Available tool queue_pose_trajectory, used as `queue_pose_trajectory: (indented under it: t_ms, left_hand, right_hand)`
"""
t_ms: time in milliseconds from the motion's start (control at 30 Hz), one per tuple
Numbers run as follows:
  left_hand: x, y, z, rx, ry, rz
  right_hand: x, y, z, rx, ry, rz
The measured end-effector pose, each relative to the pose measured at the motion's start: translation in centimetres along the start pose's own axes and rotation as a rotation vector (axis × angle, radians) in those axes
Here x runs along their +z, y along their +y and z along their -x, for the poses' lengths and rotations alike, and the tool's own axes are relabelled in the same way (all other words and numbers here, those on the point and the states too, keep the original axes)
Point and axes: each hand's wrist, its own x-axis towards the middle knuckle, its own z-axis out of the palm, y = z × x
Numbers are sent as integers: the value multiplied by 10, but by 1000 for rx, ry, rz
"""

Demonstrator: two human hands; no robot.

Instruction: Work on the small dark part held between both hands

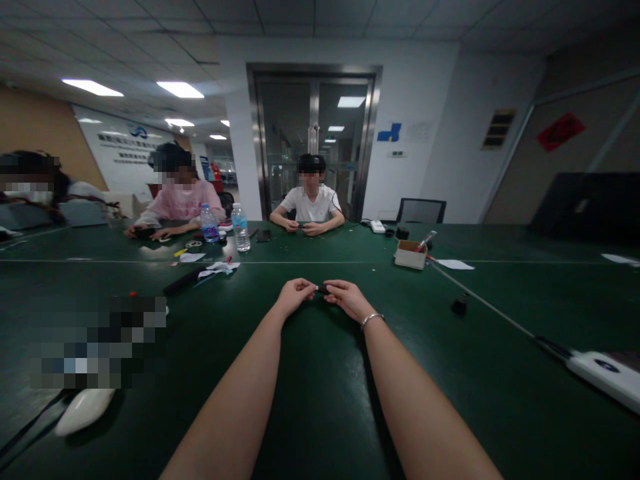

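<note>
Rightward, an open box (409, 258) sits beyond the hands (296, 297) (351, 299).

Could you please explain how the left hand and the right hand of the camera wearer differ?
The right hand has a silver bracelet at its wrist; the left hand has none. The right hand holds the dark body of a small black object, while the left hand's fingertips are at its pale end. Both hands have bent fingers and meet at this same object.

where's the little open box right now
In the head view, the open box is right of centre on the green table, beyond the right hand and just left of a white paper.
</note>
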Motion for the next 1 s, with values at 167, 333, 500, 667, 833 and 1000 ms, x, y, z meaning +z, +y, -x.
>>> queue_pose_trajectory:
  t_ms: [167, 333, 500, 667, 833, 1000]
  left_hand:
    - [1, -2, -2, -20, 12, -42]
    - [1, -5, -4, -13, 27, -156]
    - [0, -5, -4, -31, 33, -252]
    - [1, -1, -2, -58, 67, -385]
    - [2, 3, 0, -40, 72, -549]
    - [2, 3, 2, -44, 79, -541]
  right_hand:
    - [1, 0, 1, 7, 1, 7]
    - [0, 0, 0, 8, -3, 16]
    - [0, 0, 0, 10, -21, 28]
    - [-1, 1, 0, 5, -48, 42]
    - [-2, 2, -1, 2, -60, 79]
    - [-1, 2, -1, 2, -64, 90]
